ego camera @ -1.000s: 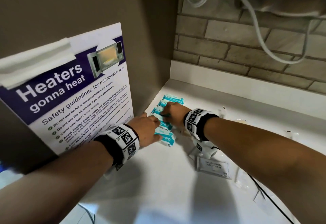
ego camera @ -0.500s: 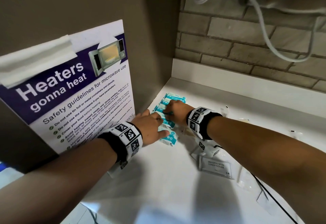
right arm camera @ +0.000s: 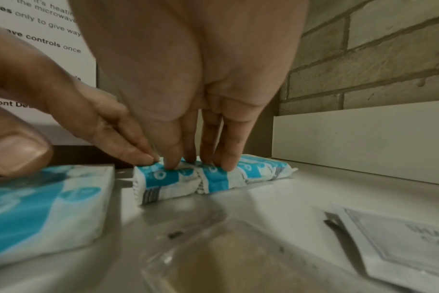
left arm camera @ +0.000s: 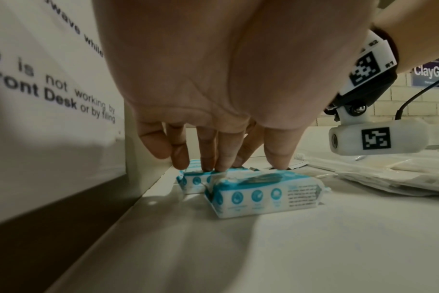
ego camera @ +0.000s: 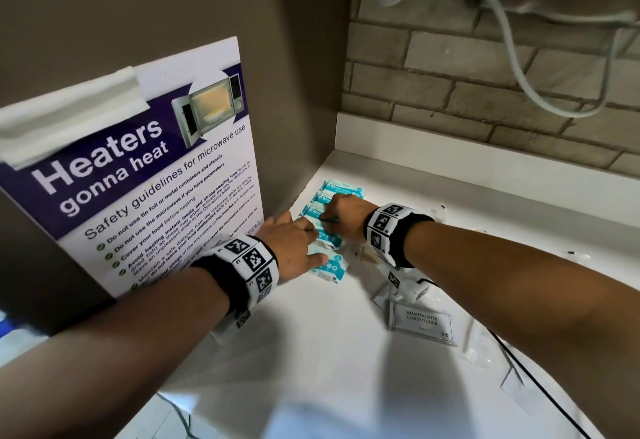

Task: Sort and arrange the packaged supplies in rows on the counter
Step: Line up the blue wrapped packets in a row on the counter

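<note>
A row of teal-and-white packets [ego camera: 331, 245] lies on the white counter [ego camera: 311, 352] along the left wall panel. My left hand [ego camera: 304, 244] rests on the near end of the row. Its straight fingers [left arm camera: 208, 158] press the packet tops, and its thumb reaches over the nearest packet [left arm camera: 263, 193]. My right hand [ego camera: 332, 217] is just beyond it, with straight fingertips [right arm camera: 224, 158] pressing down on the middle packets [right arm camera: 208, 178]. Neither hand grips anything. The hands hide part of the row.
A white sachet marked shampoo with conditioner [ego camera: 420, 322] lies near my right forearm, with clear plastic packets [ego camera: 481, 345] beside it. A microwave safety poster [ego camera: 145, 189] leans on the left wall. A black cable [ego camera: 540, 386] runs across the counter at right. A brick wall [ego camera: 485, 92] stands behind.
Both hands stay on the packet row. The left thumb has spread a little toward the nearest packet, and the view has shifted slightly.
</note>
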